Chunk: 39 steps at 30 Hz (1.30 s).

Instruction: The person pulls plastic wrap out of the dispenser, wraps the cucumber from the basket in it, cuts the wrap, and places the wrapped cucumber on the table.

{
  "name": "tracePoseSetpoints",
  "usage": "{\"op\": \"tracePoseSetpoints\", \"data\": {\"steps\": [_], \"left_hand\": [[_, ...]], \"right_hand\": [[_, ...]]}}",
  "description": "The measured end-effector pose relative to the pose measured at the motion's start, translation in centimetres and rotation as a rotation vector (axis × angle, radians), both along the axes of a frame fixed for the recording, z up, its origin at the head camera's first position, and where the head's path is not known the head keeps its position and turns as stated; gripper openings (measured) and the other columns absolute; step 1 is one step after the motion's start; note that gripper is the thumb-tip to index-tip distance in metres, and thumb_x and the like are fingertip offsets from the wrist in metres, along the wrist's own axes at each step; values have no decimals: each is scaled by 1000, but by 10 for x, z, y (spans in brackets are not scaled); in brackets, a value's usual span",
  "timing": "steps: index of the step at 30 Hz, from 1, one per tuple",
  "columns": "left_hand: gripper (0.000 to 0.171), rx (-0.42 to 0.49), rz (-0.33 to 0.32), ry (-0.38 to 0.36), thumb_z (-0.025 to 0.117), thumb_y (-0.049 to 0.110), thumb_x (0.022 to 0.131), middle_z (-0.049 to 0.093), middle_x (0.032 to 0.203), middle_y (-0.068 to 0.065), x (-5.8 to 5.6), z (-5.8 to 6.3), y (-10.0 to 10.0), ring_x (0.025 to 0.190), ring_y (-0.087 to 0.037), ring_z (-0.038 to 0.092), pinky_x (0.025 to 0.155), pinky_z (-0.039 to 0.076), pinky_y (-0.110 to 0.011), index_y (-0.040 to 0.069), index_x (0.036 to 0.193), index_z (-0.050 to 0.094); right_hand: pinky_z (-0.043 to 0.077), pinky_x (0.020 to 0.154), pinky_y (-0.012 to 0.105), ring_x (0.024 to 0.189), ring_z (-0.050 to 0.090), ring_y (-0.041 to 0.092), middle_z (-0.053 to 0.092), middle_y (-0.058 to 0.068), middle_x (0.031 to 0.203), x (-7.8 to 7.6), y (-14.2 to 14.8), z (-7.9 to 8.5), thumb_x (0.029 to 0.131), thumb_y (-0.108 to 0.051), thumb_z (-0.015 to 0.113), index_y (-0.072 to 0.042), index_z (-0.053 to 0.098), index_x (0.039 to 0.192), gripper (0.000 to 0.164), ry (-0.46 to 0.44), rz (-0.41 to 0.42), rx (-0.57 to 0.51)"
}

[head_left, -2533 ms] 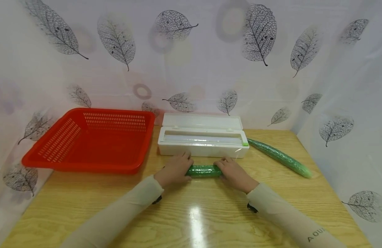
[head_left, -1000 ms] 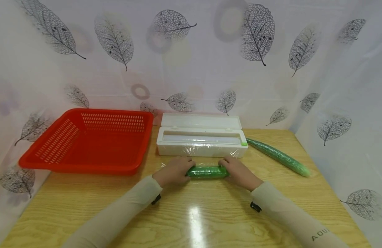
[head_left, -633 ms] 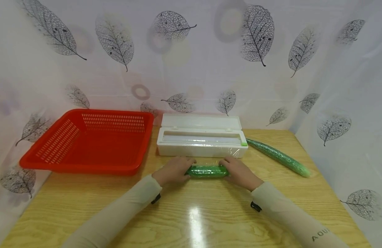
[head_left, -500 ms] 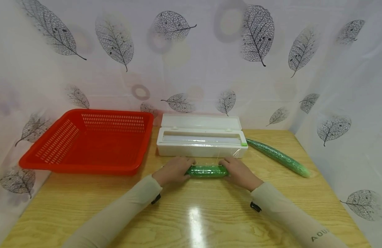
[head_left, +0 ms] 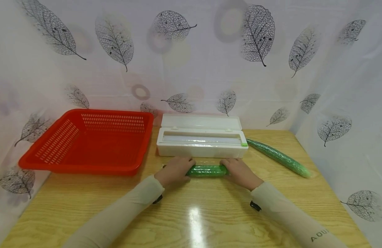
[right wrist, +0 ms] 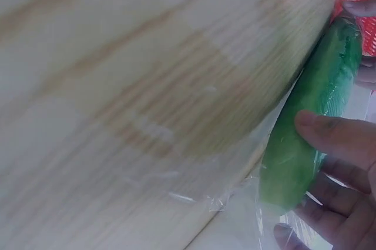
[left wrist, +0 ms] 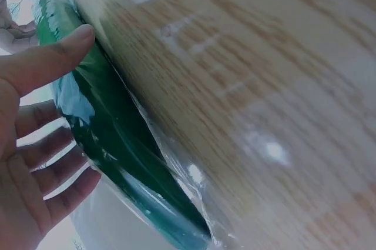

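A green cucumber lies crosswise in front of the white box, with clear plastic film around it. My left hand grips its left part, thumb on the near side and fingers on the far side. With thumb and fingers my right hand holds the right part in the same way. In the left wrist view the cling film sticks out past the cucumber's end, loose and creased. Film also hangs beyond the pale end of the cucumber in the right wrist view.
Behind the hands stands a white cling film box, lid up, its roll showing. A red plastic basket is at the left. Another film-wrapped cucumber lies slantwise at the right on the wooden table.
Both hands have kept their hold on the cucumber. Compared with the oldest frame, my right hand sits slightly farther right. The film between the cucumber and box shifts its glints.
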State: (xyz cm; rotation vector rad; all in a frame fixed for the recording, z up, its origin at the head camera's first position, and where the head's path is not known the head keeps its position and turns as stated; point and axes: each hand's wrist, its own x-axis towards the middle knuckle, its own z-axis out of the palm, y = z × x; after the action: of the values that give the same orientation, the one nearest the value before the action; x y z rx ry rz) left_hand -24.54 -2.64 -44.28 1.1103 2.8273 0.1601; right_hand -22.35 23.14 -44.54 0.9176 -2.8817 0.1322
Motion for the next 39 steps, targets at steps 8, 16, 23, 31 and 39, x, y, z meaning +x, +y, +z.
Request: {"op": "tracePoseSetpoints", "data": {"steps": [8,16,23,31,39], "left_hand": [[50,-16,-39,160,79,34,73,56,110,0,-1,-6,1,101,-16,52,91,46,-32,13,115,61],[44,3,-21,120,77,26,76,61,109,-1,-2,-4,1,101,-17,56,91,47,-34,12,115,61],[39,10,-16,66,78,23,76,62,102,-1,-7,-4,3,91,-15,58,83,50,-30,11,110,64],[45,78,-9,-23,78,18,75,65,107,-4,-13,-5,0,96,-17,62,87,51,-31,7,114,58],[43,122,-23,-12,79,18,74,67,101,-4,-15,-8,-3,92,-17,63,83,52,-31,9,109,55]], "right_hand": [[48,81,45,93,60,21,65,4,98,1,-2,2,76,-19,77,-7,61,103,34,-22,-15,12],[47,80,45,98,54,25,57,9,107,0,1,-4,74,-18,79,-5,63,107,39,11,-17,-34],[41,77,44,96,49,24,55,8,102,-1,0,-3,75,-20,78,-5,64,107,38,42,-2,7],[43,76,45,94,52,22,55,7,98,0,0,-1,79,-18,74,-6,65,107,32,51,10,27],[43,74,42,90,54,21,57,7,95,0,0,-1,77,-17,76,-3,63,111,38,83,20,10]]}}
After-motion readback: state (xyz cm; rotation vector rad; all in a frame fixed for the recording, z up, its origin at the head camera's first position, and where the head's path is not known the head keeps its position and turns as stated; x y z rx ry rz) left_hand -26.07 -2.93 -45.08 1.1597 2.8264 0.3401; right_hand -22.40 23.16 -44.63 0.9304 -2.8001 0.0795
